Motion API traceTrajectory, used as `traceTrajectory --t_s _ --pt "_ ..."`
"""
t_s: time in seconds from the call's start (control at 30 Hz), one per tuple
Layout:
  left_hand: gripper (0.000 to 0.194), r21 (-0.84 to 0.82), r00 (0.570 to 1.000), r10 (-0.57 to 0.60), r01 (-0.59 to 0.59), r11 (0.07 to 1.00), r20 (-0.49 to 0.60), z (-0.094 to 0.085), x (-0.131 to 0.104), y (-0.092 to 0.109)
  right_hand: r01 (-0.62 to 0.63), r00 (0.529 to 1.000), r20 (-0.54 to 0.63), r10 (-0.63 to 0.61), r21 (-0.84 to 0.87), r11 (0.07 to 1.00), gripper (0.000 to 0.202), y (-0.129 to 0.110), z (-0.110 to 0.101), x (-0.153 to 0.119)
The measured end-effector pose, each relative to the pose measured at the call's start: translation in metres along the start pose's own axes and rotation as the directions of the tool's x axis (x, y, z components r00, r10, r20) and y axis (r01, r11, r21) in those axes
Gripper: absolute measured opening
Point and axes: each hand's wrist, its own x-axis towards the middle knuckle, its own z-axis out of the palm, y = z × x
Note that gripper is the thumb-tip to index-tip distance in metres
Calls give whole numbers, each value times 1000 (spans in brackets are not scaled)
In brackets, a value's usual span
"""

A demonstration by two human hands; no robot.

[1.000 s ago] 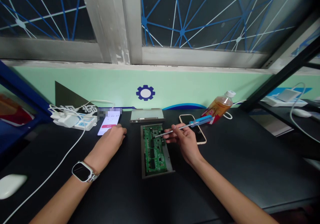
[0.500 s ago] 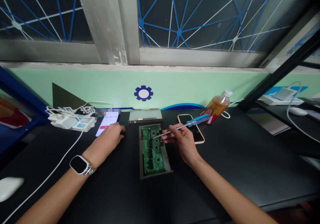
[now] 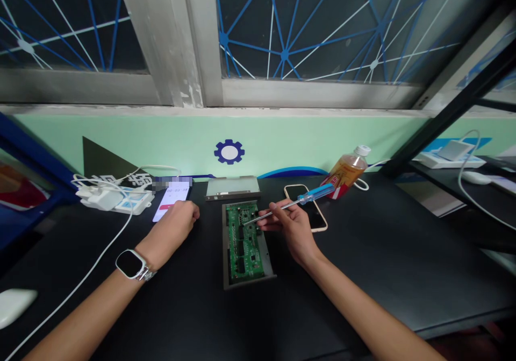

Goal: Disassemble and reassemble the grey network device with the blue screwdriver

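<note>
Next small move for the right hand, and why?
I'd probably shift the right hand's grip back to the screwdriver's blue handle: the fingers pinch the metal shaft, none are on the handle, and the tip is over the green circuit board, so control looks limited.

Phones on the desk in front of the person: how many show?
2: a lit phone partly behind the left hand, and a pale-edged phone partly behind the right hand and screwdriver. More could be hidden.
</note>
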Motion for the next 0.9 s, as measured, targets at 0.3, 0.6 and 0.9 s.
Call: traceTrajectory --t_s 0.3,0.6,0.9 --pt "23 -46 993 116 -114 992 30 -17 8 6 -6 1000 0 6 1 1000 33 -2 -1 1" --pt "33 -42 859 445 -450 892 252 -43 23 102 44 999 5 -44 -6 999 33 -12 -5 4" --pt "24 -109 827 410 -400 910 385 -17 21 147 111 994 -19 -112 -30 993 31 -28 -13 6"
